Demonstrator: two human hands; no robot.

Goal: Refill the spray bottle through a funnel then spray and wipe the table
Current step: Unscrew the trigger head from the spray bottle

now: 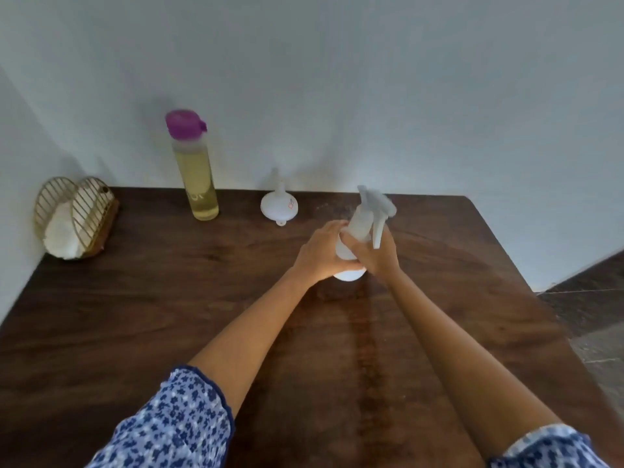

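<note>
Your left hand (317,251) and right hand (373,255) both gripped white plastic spray bottle (358,228), long axis tilted far-right; white inverted funnel (279,204) stood far-left, nearer left hand.

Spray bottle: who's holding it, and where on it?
Both hands hold the spray bottle by its body: left hand wraps the left side, right hand the right, just under the trigger. Its base shows below the hands.

Both bare forearms reach forward from blue flowered sleeves and converge, the left hand (315,253) and right hand (373,256) facing each other, their fingers (347,239) curled round the white spray bottle (359,224) between them.
</note>
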